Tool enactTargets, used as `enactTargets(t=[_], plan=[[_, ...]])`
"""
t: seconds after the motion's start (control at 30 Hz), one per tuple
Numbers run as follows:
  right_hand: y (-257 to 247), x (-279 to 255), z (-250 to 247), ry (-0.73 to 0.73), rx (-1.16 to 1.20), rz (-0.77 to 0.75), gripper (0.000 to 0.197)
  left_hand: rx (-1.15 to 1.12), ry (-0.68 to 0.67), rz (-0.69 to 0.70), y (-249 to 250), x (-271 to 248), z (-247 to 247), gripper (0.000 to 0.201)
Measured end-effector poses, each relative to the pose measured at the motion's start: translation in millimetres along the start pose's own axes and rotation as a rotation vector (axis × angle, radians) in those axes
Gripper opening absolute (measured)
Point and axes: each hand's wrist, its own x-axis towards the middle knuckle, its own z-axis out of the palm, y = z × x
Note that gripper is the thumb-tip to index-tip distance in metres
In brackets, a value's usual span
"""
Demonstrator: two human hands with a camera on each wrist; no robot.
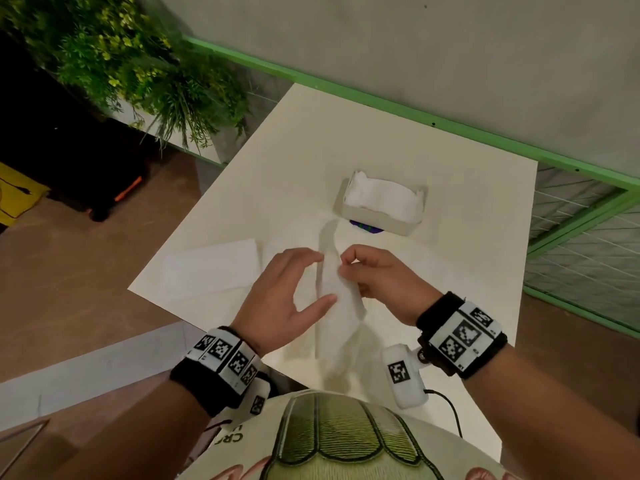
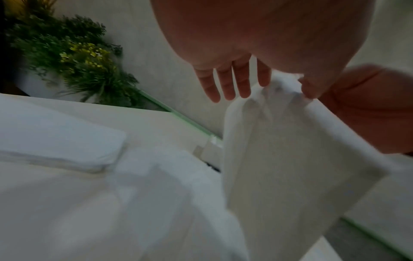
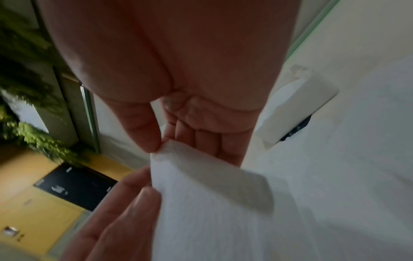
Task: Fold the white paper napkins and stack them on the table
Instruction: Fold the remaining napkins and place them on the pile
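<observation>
A white paper napkin hangs upright above the table, in front of me. My right hand pinches its top corner between thumb and forefinger, as the right wrist view shows at the napkin. My left hand lies against the napkin's left side with straight fingers, thumb on its lower edge. In the left wrist view its fingertips touch the napkin at the top. Folded white napkins lie flat at the table's left. A box of napkins stands behind the hands.
A small dark purple and green object peeks out under the box's front. A leafy plant stands beyond the table's far left corner. A green rail runs along the wall. The table's left edge drops to a brown floor.
</observation>
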Motion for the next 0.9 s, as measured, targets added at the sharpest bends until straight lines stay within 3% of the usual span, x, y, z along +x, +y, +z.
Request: enactTargets(t=[0.2, 0.47, 0.53, 0.6, 0.67, 0.73, 0.83, 0.9], plan=[[-21, -3, 9, -0.057, 0.116, -0.013, 0.009, -0.227, 0.005, -0.117, 4, 14, -8, 0.026], [-15, 18, 31, 0.120, -0.059, -0.126, 0.019, -0.354, -0.036, -0.221, -20, 4, -11, 0.033], [-15, 27, 36, 0.209, -0.199, -0.169, 0.028, -0.412, -0.031, -0.278, -30, 1, -16, 0.030], [-13, 35, 40, 0.268, -0.370, -0.216, 0.050, -0.452, -0.064, -0.325, -40, -3, -24, 0.025], [-13, 43, 48, 0.189, -0.437, -0.247, 0.072, -0.469, -0.138, -0.327, -51, -7, -33, 0.023], [-10, 57, 59, 0.023, -0.438, -0.184, 0.080, -0.447, -0.211, -0.319, -62, -10, -41, 0.027], [1, 85, 74, -0.237, -0.430, 0.059, 0.056, -0.400, -0.291, -0.333, -80, -16, -53, 0.030], [10, 102, 82, -0.267, -0.384, 0.155, 0.032, -0.349, -0.344, -0.366, -92, -22, -62, 0.024]])
